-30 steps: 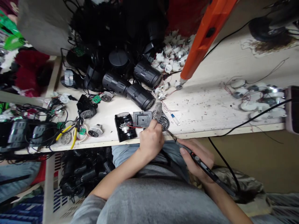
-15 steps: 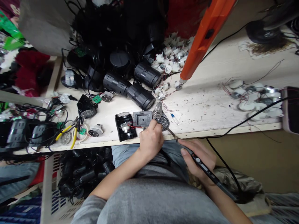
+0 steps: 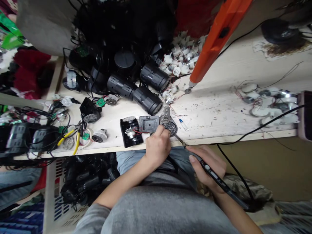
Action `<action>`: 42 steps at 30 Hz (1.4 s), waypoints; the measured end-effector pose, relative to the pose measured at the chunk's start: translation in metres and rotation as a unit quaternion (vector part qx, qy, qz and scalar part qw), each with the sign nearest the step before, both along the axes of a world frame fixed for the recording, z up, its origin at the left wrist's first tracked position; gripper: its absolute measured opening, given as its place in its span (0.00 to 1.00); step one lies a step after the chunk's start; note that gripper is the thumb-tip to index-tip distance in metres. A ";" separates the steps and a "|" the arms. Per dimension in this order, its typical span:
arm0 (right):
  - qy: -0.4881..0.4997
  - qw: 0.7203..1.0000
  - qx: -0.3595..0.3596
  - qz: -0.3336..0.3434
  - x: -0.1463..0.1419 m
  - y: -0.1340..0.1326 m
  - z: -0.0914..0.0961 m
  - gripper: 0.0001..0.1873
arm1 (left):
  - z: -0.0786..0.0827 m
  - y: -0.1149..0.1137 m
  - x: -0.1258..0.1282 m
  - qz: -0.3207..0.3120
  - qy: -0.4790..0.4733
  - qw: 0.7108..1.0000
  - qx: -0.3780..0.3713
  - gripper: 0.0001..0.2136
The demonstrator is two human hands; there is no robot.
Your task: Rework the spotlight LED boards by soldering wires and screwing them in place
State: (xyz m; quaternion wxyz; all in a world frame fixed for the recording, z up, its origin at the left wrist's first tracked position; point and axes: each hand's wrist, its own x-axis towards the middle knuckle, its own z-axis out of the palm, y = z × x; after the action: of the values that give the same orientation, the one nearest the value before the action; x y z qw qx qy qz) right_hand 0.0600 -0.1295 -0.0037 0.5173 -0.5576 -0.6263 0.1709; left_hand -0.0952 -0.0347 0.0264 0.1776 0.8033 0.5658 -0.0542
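Two hands meet at the edge of the surface [image 3: 214,120]: the right hand [image 3: 207,165] has its fingers [image 3: 204,152] clenched round a soldering iron [image 3: 219,182], tip just beside a black disc [image 3: 173,129] under the left hand [image 3: 157,149], whose grip is unclear; a slip could burn skin or the red wires [image 3: 141,132].

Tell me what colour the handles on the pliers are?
The pliers handles are yellow; the head view shows them best.

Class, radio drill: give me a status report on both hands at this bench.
Left hand: on round black disc. Right hand: gripping soldering iron, tip beside disc. Nearby: coiled spring iron stand, black square housing.
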 end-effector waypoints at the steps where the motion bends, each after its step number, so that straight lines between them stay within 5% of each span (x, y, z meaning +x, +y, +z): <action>1: -0.002 1.000 -0.006 0.001 0.001 0.000 0.002 0.18 | 0.000 0.000 0.000 0.002 -0.005 1.000 0.002 0.11; 42: -0.028 0.999 0.006 0.022 0.000 0.000 -0.003 0.16 | -0.002 0.001 0.005 0.004 0.012 1.000 0.019 0.13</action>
State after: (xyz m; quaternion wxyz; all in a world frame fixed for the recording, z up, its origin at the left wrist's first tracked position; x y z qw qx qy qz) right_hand 0.0597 -0.1292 -0.0069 0.4987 -0.5450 -0.6540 0.1630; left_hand -0.0906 -0.0342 0.0249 0.1553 0.8034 0.5724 -0.0522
